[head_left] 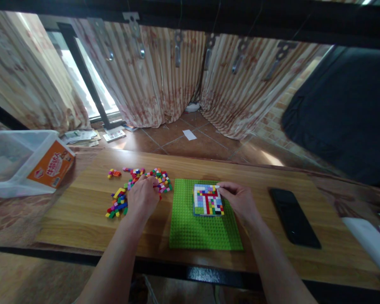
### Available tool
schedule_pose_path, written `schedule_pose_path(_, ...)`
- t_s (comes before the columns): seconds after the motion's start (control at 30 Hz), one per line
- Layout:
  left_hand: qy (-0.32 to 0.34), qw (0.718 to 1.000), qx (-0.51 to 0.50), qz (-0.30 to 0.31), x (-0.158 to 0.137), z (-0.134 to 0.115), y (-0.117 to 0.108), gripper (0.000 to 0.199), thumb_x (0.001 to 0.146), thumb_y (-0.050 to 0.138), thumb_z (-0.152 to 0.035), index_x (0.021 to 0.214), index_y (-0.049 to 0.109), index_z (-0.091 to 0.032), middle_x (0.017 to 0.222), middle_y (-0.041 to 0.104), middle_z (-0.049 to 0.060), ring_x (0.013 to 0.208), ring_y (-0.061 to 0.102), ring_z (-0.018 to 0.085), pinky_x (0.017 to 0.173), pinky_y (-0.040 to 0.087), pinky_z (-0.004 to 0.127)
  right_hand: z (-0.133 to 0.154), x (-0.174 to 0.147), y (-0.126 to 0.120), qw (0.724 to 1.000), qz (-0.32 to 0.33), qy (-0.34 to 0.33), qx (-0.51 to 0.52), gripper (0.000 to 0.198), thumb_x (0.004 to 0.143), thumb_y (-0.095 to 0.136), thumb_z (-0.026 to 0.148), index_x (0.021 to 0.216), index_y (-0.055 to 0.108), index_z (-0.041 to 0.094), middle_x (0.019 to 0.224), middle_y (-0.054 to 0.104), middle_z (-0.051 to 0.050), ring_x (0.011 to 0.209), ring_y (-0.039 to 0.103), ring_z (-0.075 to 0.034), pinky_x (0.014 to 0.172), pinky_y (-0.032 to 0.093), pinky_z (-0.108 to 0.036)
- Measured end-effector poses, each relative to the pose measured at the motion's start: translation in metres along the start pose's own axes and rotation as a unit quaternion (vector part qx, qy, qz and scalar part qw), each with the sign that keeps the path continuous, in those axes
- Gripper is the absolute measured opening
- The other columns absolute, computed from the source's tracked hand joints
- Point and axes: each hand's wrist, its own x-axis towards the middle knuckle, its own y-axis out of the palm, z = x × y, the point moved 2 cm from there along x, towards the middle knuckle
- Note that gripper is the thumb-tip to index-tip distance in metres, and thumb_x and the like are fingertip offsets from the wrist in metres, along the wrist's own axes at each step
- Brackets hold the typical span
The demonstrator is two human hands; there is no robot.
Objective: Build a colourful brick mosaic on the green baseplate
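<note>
Left hand (143,196) over loose bricks (118,203), grip unclear; right hand (239,199) pinches a white brick (218,186) at a patterned block's (207,200) corner, on green board (204,234).

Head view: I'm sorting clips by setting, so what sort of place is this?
Probably a room in a home, though a small shop or workroom can't be ruled out: patterned curtains hang near a window, the floor is tiled, and toy bricks lie on a wooden table.
</note>
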Motion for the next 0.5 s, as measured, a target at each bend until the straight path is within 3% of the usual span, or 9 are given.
schedule_pose_path(0.3, -0.013, 0.999, -0.044, -0.001, 0.0053, -0.0002, -0.0010, 0.023, 0.085, 0.051, -0.023, 0.093, 0.072, -0.021, 0.095, 0.073, 0.008, 0.088, 0.067, 0.024, 0.075, 0.046, 0.030, -0.0040, -0.0041, 0.0007, 1.000, -0.010, -0.011, 0.011, 0.029, 0.063, 0.076, 0.045, 0.078, 0.077, 0.020, 0.082, 0.077, -0.006, 0.076, 0.071, -0.022, 0.078, 0.056, -0.040)
schedule_pose_path(0.4, -0.006, 0.988, -0.153, 0.005, 0.0080, -0.0007, 0.0002, 0.020, 0.082, 0.053, -0.022, 0.087, 0.072, -0.020, 0.080, 0.073, 0.005, 0.077, 0.066, 0.021, 0.070, 0.045, 0.028, -0.0083, -0.0050, -0.0006, 1.000, 0.001, -0.002, 0.030, 0.032, 0.064, 0.078, 0.046, 0.083, 0.078, 0.020, 0.086, 0.078, -0.007, 0.079, 0.071, -0.023, 0.079, 0.057, -0.040)
schedule_pose_path(0.5, 0.015, 0.946, -0.322, 0.010, 0.0099, -0.0016, 0.0036, 0.015, 0.077, 0.057, -0.021, 0.077, 0.071, -0.017, 0.069, 0.069, 0.003, 0.065, 0.061, 0.018, 0.061, 0.042, 0.026, -0.0086, -0.0051, -0.0029, 0.999, -0.014, 0.000, 0.037, 0.035, 0.063, 0.079, 0.045, 0.088, 0.078, 0.020, 0.094, 0.078, -0.007, 0.086, 0.072, -0.024, 0.082, 0.057, -0.041)
